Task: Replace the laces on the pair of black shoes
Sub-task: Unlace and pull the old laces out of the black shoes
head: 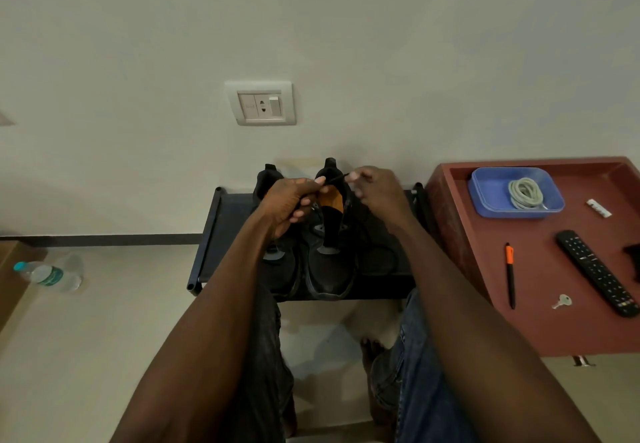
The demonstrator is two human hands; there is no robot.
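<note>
- A low black rack (221, 235) stands against a pale wall, directly below a white wall socket (260, 103).
- On the rack sit the two black shoes (327, 255), side by side, toes toward the person.
- Left hand (291, 202) and right hand (377, 188) each pinch a black lace (335, 178) with curled fingers, stretched between them over the right-side shoe's collar.
- Right of the rack, a reddish table (540, 325) holds a blue tray (488, 197) with coiled pale laces (525, 193), a pen (510, 274), remote (597, 271) and key (562, 301).
- Left of the rack, a water bottle (46, 273) lies on the floor.
- The left-side shoe is largely hidden by the left forearm; the eyelets are too dark to make out.
</note>
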